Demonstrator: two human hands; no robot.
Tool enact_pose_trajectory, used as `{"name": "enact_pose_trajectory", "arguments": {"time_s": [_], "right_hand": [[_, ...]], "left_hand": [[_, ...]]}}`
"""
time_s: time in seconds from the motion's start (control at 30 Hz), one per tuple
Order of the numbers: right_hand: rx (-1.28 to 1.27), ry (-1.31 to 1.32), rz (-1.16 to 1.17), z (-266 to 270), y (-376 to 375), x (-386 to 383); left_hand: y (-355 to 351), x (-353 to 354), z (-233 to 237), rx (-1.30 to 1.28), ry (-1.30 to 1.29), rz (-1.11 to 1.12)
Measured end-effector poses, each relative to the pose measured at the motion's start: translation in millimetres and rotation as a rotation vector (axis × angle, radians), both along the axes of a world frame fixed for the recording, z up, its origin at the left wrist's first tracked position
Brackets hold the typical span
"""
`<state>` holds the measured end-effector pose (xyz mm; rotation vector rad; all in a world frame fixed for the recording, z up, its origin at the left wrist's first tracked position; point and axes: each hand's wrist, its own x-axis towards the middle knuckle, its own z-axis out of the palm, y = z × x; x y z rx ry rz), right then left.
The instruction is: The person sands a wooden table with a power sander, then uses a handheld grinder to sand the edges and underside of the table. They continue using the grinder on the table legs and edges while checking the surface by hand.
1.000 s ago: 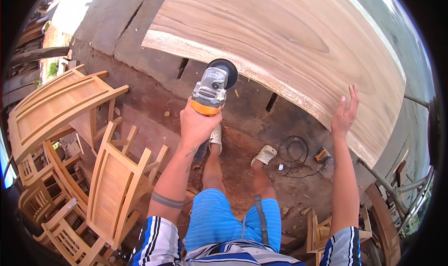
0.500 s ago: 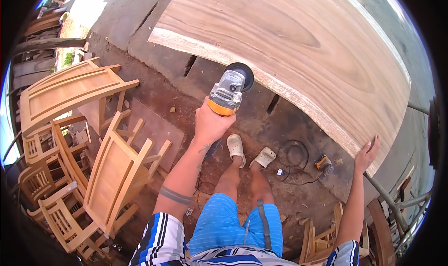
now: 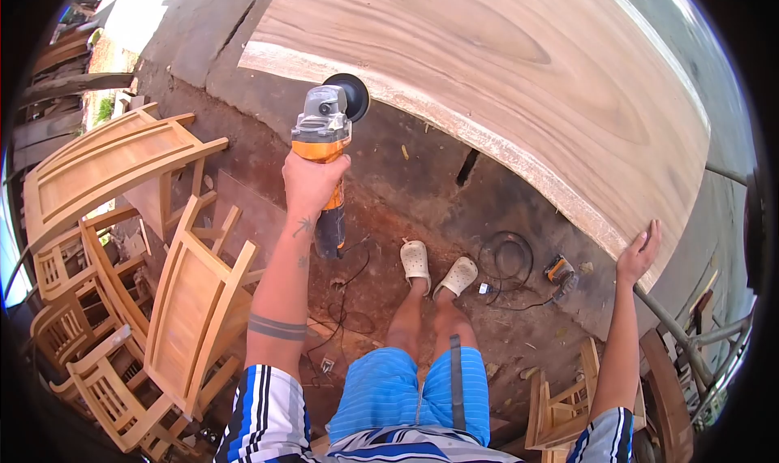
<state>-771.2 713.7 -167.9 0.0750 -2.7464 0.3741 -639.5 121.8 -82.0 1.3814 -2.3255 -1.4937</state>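
Grinder [image 3: 323, 134] first: orange and grey, it sits out ahead of me at the left of the view, nose pointing up toward the slab [image 3: 503, 73]. Its black disc [image 3: 347, 96] is right at the slab's pale lower edge; I cannot tell from here whether disc and wood actually touch. My left hand [image 3: 315, 183] is clamped around the grinder's body, fingers wrapped tight, with the dark rear handle sticking out below the wrist. A thin cord [image 3: 347, 288] trails from that handle down across the dirt floor.

The slab is a wide board with strong oval grain, filling the upper right of the view and curving down to the right. My right hand [image 3: 639, 256] is on its low right-hand edge, well apart from the grinder, fingers spread and flat against the wood, gripping nothing.

Between the two arms I see my feet in pale clogs [image 3: 415, 262], side by side on reddish sawdust. Just right of them lies a coil of black cable [image 3: 507, 260] beside a small orange tool [image 3: 560, 270]. Unfinished wooden chairs [image 3: 195, 301] are stacked along the left side, tilted against each other.
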Motion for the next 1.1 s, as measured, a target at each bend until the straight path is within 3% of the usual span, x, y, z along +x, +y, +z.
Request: {"name": "enact_pose_trajectory", "arguments": {"time_s": [0.07, 0.2, 0.83, 0.97, 1.1], "right_hand": [[-0.007, -0.007, -0.007, 1.2, -0.5, -0.3], [0.012, 0.000, -0.011, 3.6, -3.6, 0.2], [-0.050, 0.043, -0.044, 1.1, -3.8, 4.1], [-0.283, -0.042, 0.005, 7.4, 8.9, 4.3], [-0.130, -0.046, -0.071, 11.5, 76.9, 9.4]], "left_hand": [[17.8, 3.5, -9.1, -0.089, 0.023, -0.118], [65.8, 2.9, 1.3, -0.009, -0.049, -0.211], [241.6, 17.5, 16.0, -0.054, -0.024, -0.425], [247.3, 16.0, 12.5, -0.056, -0.027, -0.348], [226.9, 15.2, -6.0, 0.013, 0.016, -0.166]]}}
